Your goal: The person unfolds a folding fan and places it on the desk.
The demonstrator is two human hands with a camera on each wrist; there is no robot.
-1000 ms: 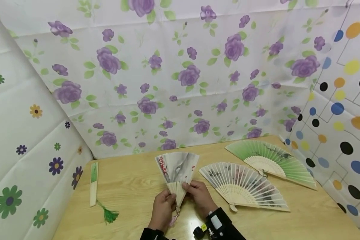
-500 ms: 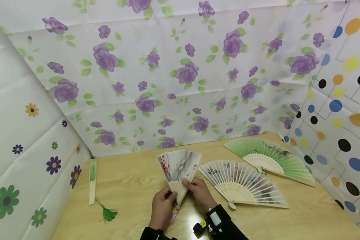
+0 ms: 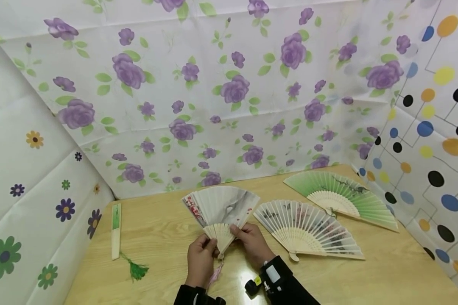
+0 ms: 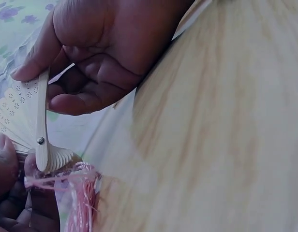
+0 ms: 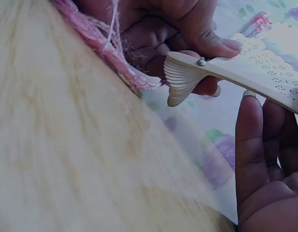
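I hold a white paper fan (image 3: pixel 222 206) with grey ink and red marks, partly spread, just above the wooden table (image 3: pixel 164 237). My left hand (image 3: pixel 199 259) pinches its left guard stick (image 4: pixel 41 121) between thumb and fingers near the pivot (image 5: pixel 201 61). On the fan's right side, my right hand (image 3: pixel 253 242) grips the sticks, its fingers (image 5: pixel 250 140) reaching beneath them. From the pivot a pink tassel (image 3: pixel 215 275) hangs between my wrists, also seen as the pink tassel (image 4: pixel 82 195) in the left wrist view.
A closed green fan (image 3: pixel 115 231) with a green tassel (image 3: pixel 137 270) lies at the left. An open pale slatted fan (image 3: pixel 309 231) and an open green fan (image 3: pixel 341 197) lie at the right. Patterned sheets wall the table on three sides.
The white fan has spread wider, with its left edge swung out to the left. Both hands have kept their hold near the pivot and drifted a little farther from me.
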